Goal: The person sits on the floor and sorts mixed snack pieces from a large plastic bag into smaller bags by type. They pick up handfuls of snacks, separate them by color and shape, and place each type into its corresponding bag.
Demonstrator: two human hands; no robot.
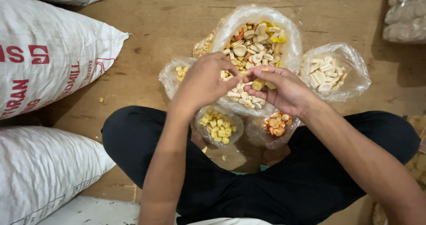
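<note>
Both hands meet over my big mixed-snack bag [284, 47]: right hand [284, 91] pinches a yellow piece [258, 83], left hand [206, 80] curls narrow just beside it, contents hidden.

storeroom, stacked woven sacks [44, 60], snack-filled plastic bags [257, 43], wooden floor [168, 16]

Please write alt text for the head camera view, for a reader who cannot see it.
Seen from above, a person sitting cross-legged on a wooden floor brings the left hand and right hand together over a large clear bag of mixed snack pieces, fingers pinching small pieces. Smaller bags of yellow pieces, orange pieces and white pieces surround it; white woven sacks lie alongside.
</note>
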